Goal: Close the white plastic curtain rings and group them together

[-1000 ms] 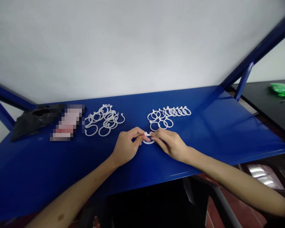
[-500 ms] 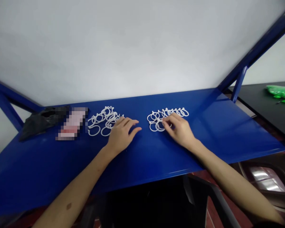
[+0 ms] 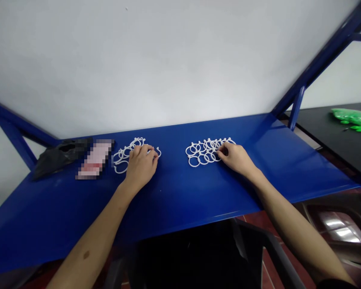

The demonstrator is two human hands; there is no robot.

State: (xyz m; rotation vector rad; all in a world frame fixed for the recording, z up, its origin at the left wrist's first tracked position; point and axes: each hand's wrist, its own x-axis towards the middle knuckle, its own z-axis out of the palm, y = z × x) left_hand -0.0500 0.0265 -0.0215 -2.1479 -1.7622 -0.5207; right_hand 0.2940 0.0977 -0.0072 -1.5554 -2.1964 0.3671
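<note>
Covering loose rings [image 3: 120,162] with left hand [image 3: 142,163] | right hand [image 3: 234,157] at aligned rings [image 3: 207,151] | both grips: I cannot tell | pinch singly

A crumpled black bag [image 3: 49,163] lay toward the left end of the blue bench [image 3: 174,196], beside a pink item [image 3: 98,154], pixelated. Green goods [image 3: 351,116] sat on a black surface [image 3: 319,136] at right.

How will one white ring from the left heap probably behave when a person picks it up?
The white rings look thin, so one is probably light for its size. Their even, round curves suggest a fairly stiff piece rather than a floppy one. Because several overlap in the left heap, lifting one might drag a neighbour along.
</note>
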